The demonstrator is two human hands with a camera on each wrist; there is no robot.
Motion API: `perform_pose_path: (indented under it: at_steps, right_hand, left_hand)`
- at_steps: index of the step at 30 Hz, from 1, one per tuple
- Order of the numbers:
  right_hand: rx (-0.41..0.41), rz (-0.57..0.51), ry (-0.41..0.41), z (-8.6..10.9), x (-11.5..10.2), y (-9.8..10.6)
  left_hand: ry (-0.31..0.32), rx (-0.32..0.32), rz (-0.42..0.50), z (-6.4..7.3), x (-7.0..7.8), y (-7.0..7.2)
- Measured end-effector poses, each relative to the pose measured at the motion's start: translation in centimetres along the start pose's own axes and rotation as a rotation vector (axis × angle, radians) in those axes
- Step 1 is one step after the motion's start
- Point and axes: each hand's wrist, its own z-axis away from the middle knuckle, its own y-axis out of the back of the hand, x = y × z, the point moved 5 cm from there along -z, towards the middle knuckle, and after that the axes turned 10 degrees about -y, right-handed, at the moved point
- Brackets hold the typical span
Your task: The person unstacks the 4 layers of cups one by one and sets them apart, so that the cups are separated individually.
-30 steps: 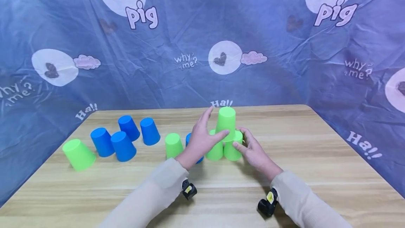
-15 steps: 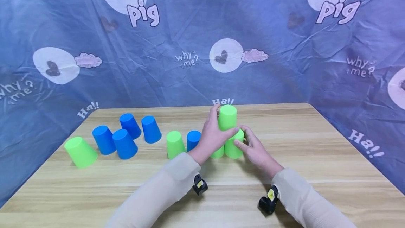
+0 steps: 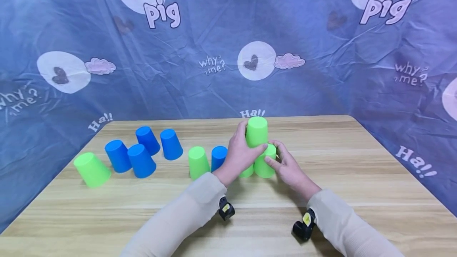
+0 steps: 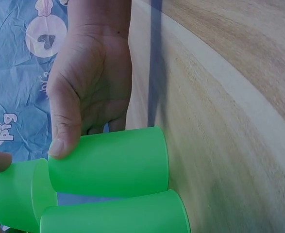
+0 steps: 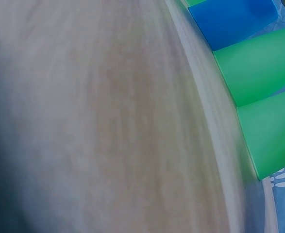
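Upside-down plastic cups stand on the wooden table. Two green ones, the lower left cup [image 3: 246,171] and lower right cup [image 3: 265,166], carry an upper green cup [image 3: 257,132]. My left hand [image 3: 240,153] grips that upper cup between thumb and fingers, covering much of the lower left one. My right hand [image 3: 290,169] holds the lower right cup from its right side. In the left wrist view, the right thumb [image 4: 64,128] lies by that cup's base edge. The upper cup's rim [image 4: 44,191] meets the lower cups there. Both hands are mostly out of the right wrist view.
Left of the stack stand a blue cup [image 3: 218,157], partly behind the left wrist, and a green cup [image 3: 198,163]. Farther left are several blue cups [image 3: 141,161] and another green cup [image 3: 92,169]. A printed blue cloth [image 3: 200,90] hangs behind the table [image 3: 342,150].
My left hand has moved right and closed round the upper cup, which earlier stood beside its spread fingers. The right hand stays at the lower right cup. The view has shifted slightly.
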Motion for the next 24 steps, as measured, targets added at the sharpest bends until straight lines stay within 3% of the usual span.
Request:
perform_pose_path:
  at_steps: [5, 15, 19, 24]
  right_hand:
    - [0.000, -0.001, -0.003, -0.1, 0.2, -0.1]
    - [0.012, -0.008, -0.030, -0.1, 0.2, 0.1]
    - [0.010, -0.024, -0.025, -0.1, 0.0, 0.1]
    - [0.011, -0.027, -0.026, 0.0, -0.1, 0.1]
  left_hand:
    - [-0.016, 0.021, 0.013, 0.2, 0.3, 0.6]
    - [-0.132, 0.055, 0.055, 0.8, 0.9, 2.0]
    - [-0.181, 0.088, 0.069, 1.3, 1.4, 3.2]
    - [-0.295, 0.163, 0.061, 2.0, 2.3, 5.4]
